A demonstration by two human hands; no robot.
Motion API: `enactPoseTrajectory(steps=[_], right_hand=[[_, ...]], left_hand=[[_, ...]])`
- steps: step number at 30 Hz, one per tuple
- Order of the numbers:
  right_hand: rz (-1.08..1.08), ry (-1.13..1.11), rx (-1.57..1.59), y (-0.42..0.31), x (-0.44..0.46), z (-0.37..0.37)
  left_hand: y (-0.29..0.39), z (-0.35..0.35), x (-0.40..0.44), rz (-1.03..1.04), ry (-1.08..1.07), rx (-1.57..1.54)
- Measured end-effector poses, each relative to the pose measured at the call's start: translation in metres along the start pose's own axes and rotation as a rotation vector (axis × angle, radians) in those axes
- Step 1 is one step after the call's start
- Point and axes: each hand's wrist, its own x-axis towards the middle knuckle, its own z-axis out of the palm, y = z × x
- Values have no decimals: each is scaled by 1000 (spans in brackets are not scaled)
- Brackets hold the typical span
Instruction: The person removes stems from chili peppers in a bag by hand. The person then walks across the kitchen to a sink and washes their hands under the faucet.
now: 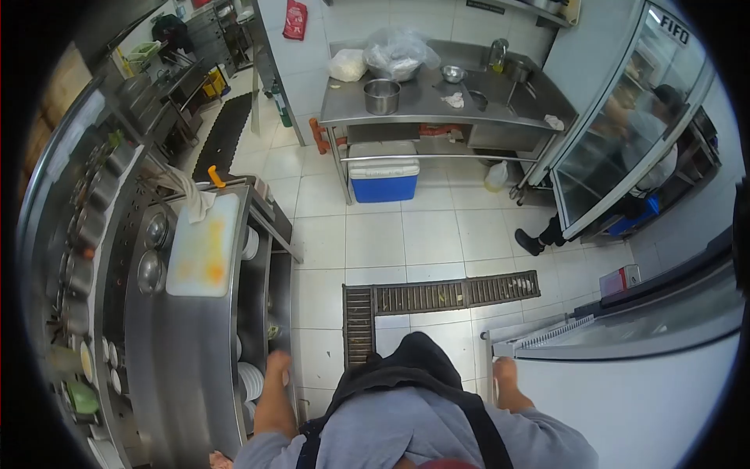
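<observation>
My left hand (278, 364) hangs low beside the steel counter (176, 359), next to the shelf where stacked white plates (250, 381) stand. Its fingers point away from view, and nothing shows in it. On the other side, my right hand (506, 370) is at the near edge of the white refrigerator unit (609, 399). Whether it touches that edge I cannot tell, as its fingers are hidden. On the counter lies a stained white cutting board (205, 248), with metal bowls (151, 271) beside it.
A floor drain grate (453, 294) crosses the tiles ahead. Against the back wall, a steel table (351, 102) holds a pot (382, 96) and plastic bags; a blue cooler (383, 187) sits below. A person (652, 144) is behind the open glass door (605, 156). Another hand (221, 460) shows at bottom left.
</observation>
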Motion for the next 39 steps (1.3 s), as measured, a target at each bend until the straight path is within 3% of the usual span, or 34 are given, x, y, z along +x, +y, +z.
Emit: enactPoseTrajectory(steps=[2,4,7,8,9,10,11,12,13,14,15,17,18,19,20,22,25,26,28,30,32,34,36,37,38,39], right_hand=[[192,-43,62,-1,19,-26],[111,-109,-102,9,57,-11],[-4,-250,-237,-27,134,-7],[176,-241,-40,-63,157,-28],[67,-362,-89,-69,197,-13],[-89,-286,-161,-99,221,-28],[-31,-208,-12,-125,255,-38],[-80,-30,236,-156,279,-69],[-274,-13,58,-182,319,-89],[-226,-28,285,-220,332,-146],[-173,-41,515,-253,342,-206],[-300,115,549,-272,388,-235],[-223,14,781,-284,393,-266],[-176,20,825,-289,400,-280],[-125,27,871,-291,410,-287],[-31,39,746,-281,420,-280],[129,155,503,-242,398,-221],[231,36,456,-218,381,-186],[195,-105,224,-186,330,-127],[715,-405,438,-200,280,-102],[723,-399,337,-248,252,-111],[753,-400,439,-292,251,-120],[832,-398,560,-327,267,-125],[825,-325,634,-341,270,-122],[815,-248,701,-354,276,-122],[820,-247,692,-368,286,-132]], left_hand=[[-9,-11,89,-528,-160,-753],[40,-68,132,-504,63,-896],[95,-99,192,-478,-32,-911],[107,-102,206,-438,-73,-866],[121,-105,216,-470,-145,-926],[125,-94,216,-505,-230,-982],[125,-100,222,-515,-236,-983],[124,-108,227,-516,-560,-1167],[123,-110,229,-504,-897,-1342],[106,-80,244,-308,-905,-1152],[83,-47,261,79,-861,-771],[60,-35,305,774,-789,-260],[58,-42,328,393,-998,-500],[64,-66,351,-168,-1080,-923],[72,-92,375,-631,-962,-1187],[45,-48,457,-103,-651,-726],[41,-48,593,69,-508,-941],[43,-41,640,134,-437,-1090],[88,-91,725,-99,-456,-761],[113,-101,808,86,-260,-321],[128,-102,874,121,-358,-149],[157,-135,916,32,-317,-245],[158,-98,967,157,-135,-70],[161,-88,984,75,-94,-157],[157,-80,997,160,64,-103],[165,-87,1008,76,-119,-57]])
